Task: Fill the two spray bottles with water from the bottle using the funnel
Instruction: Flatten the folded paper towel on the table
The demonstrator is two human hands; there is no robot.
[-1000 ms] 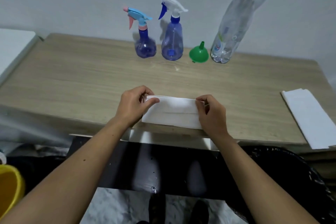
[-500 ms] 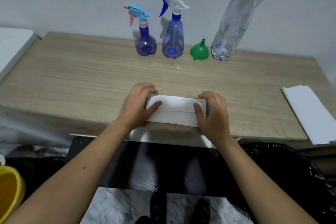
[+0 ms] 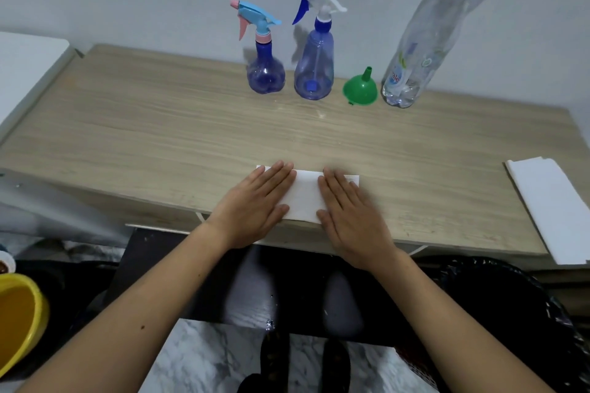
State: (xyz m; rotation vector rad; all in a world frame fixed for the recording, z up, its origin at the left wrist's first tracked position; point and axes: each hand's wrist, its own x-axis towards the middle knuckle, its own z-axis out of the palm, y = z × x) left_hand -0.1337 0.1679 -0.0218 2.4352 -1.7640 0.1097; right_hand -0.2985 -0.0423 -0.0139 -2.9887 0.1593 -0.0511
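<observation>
Standing in a row along the back edge of a pale wood-grain worktop [image 3: 159, 124], against a plain white wall, are four items. Leftmost, a squat, bulb-bodied spray bottle [image 3: 265, 72] of translucent blue plastic, upright, with a light-blue trigger head and pink nozzle pointing left. Just beside it, a taller spray bottle [image 3: 314, 68], pear-shaped and paler blue, upright, its white head with blue nozzle and trigger also pointing left. Next, a small green plastic funnel [image 3: 360, 89], wide mouth resting on the worktop, spout pointing up. Rightmost, a tall clear water bottle [image 3: 424, 41], ribbed and upright, close to the funnel; its top is cut off by the frame edge.

At the near edge lies a folded white paper towel [image 3: 305, 196], a flat rectangle with its long axis running left to right. The left hand [image 3: 255, 206] and right hand [image 3: 349, 217] both lie flat on it, palms down, fingers straight and together, grasping nothing.

A second folded white sheet [image 3: 555, 207] lies at the worktop's right end. A yellow bucket [image 3: 19, 319] sits on the floor at lower left.
</observation>
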